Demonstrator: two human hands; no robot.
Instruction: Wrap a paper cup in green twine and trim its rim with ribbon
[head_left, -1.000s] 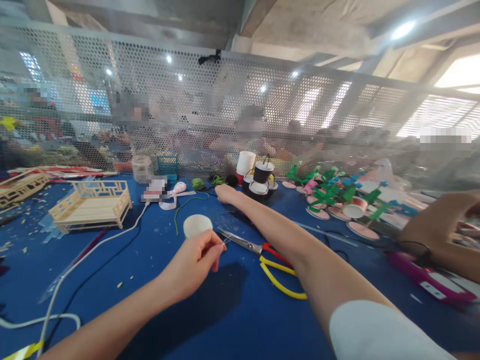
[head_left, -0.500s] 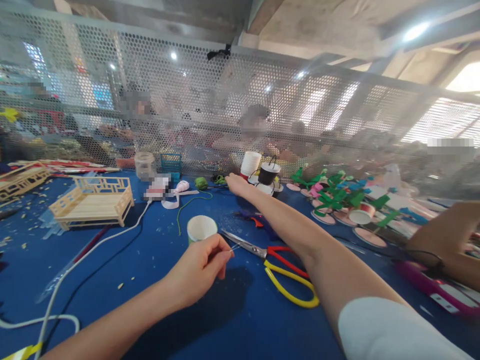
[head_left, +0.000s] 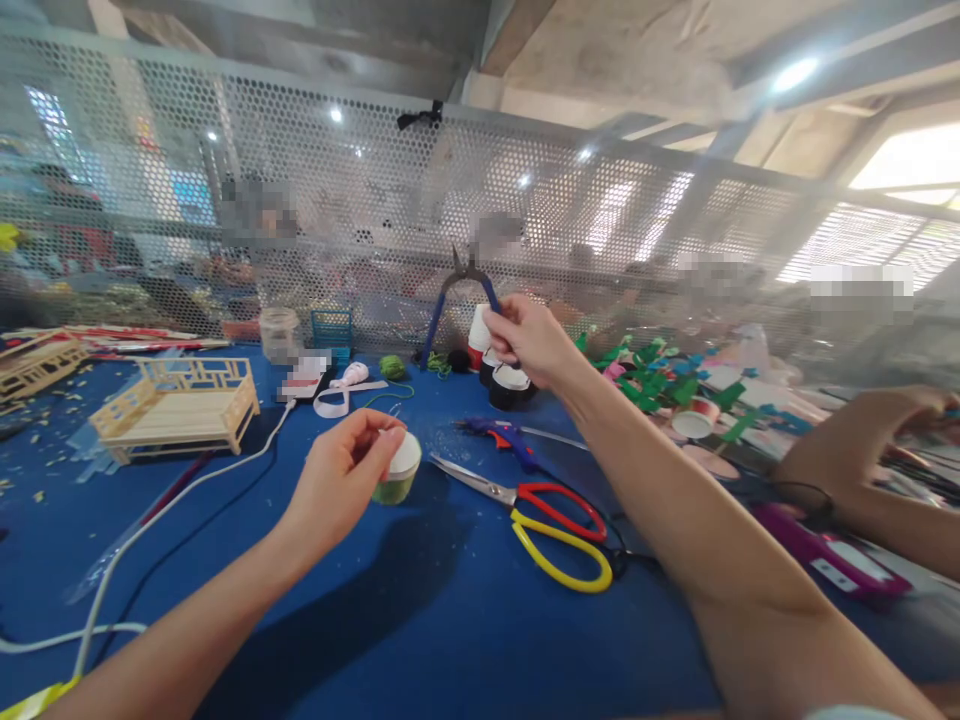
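My right hand [head_left: 529, 340] is raised above the back of the blue table. It grips one handle of blue-handled pliers [head_left: 489, 288], whose jaws point up and whose handles are spread. My left hand [head_left: 345, 465] is closed in a pinch beside a paper cup [head_left: 397, 485] with a green side. A thin, pale strand, perhaps wire, sticks up from its fingertips. Scissors [head_left: 480, 483] with one red and one yellow handle lie to the right of the cup, blades slightly apart. Behind them rests a blue glue gun [head_left: 510, 440].
A small wooden bed model [head_left: 180, 410] stands at left, near a white cable [head_left: 187, 490]. Green yarn [head_left: 391, 367], a white ribbon [head_left: 334, 400] and cups [head_left: 512, 385] are farther back. Green paper plants [head_left: 656, 375], another person's arm [head_left: 847, 460] and a purple device [head_left: 825, 560] are at right. Perforated mesh [head_left: 322, 220] closes the back.
My right hand has picked up the pliers from among the things at the back and raised them. My left hand has shifted left and up, close against the cup.
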